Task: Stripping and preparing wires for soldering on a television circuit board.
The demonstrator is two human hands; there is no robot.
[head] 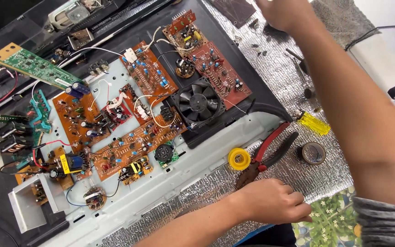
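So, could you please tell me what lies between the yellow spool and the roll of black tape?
In the head view, the red-handled pliers lie between the yellow spool and the black tape roll.

Work mat (pixel 280 73): crinkled silver foil, quilted and reflective. Circuit boards (pixel 149 73): matt orange-brown laminate; one green board (pixel 28 64) glossier. Fan (pixel 198 101): matt black plastic. Chassis plate (pixel 170 183): smooth pale painted metal. Pliers (pixel 266 153): dull dark metal jaws, red and black rubbery handles. Lighter (pixel 314 122): translucent yellow plastic.

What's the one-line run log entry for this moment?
left hand: resting by pliers | right hand: raised at top edge, grip unclear | circuit boards: untouched
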